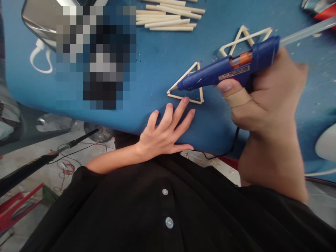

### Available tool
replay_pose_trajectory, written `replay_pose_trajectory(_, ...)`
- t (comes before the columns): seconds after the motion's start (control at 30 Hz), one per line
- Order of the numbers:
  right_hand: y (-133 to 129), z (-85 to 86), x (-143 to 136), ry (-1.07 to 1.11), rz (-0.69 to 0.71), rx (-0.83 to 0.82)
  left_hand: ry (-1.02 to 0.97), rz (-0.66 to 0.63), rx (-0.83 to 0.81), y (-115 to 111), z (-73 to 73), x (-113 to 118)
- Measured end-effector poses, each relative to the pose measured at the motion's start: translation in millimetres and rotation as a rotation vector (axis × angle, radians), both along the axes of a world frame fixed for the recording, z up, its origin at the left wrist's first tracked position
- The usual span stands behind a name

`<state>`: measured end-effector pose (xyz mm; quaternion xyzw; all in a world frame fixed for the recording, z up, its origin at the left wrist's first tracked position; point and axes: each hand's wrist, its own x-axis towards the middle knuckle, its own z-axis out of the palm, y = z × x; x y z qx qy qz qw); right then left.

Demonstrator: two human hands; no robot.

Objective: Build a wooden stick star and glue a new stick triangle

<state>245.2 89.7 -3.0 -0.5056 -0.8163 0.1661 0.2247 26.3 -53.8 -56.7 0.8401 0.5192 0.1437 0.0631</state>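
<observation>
My right hand (265,91) is wrapped round a blue hot glue gun (210,75), with a clear glue stick (309,33) poking out of its back end. The gun's nozzle touches or hovers just over the left corner of a small triangle of wooden sticks (187,99) lying flat on the blue table (126,98). Across the table's near edge lies my left hand (165,133), fingers spread, one fingertip on the triangle's lower stick. Beyond the gun rests another frame of joined wooden sticks (245,37), partly hidden by the gun.
A pile of loose wooden sticks (170,17) lies at the far side. To the left are a shiny device (39,21), a white cable loop (33,61) and a blurred-out patch. A white rounded object (327,143) sits at the right edge. Below the table, a red item (21,206) shows.
</observation>
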Motion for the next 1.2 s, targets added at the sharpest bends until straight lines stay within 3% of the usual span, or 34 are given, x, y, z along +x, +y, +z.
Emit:
replay_pose_trajectory(0.17, 0.3, -0.6, -0.3, 0.027, 0.007, 0.003, 0.034, -0.002, 0.071, 0.1, 0.5, 0.1)
replay_pose_trajectory(0.43, 0.1, -1.0, 1.5, 0.008, 0.003, 0.021, 0.048, 0.01, 0.05, 1.4, 0.9, 0.0)
replay_pose_trajectory(0.63, -0.1, 0.2, 0.9, -0.042, 0.036, 0.028, 0.095, 0.028, 0.238, 4.3, 0.3, 2.4)
replay_pose_trajectory(0.93, 0.4, 2.0, 2.8, -0.124, 0.005, 0.014, 0.085, 0.028, 0.219, 4.5, -1.2, 0.9)
replay_pose_trajectory(1.2, 1.5, 2.8, 2.7, -0.072, 0.051, -0.023, 0.027, 0.033, 0.166, 4.8, -0.6, 3.7)
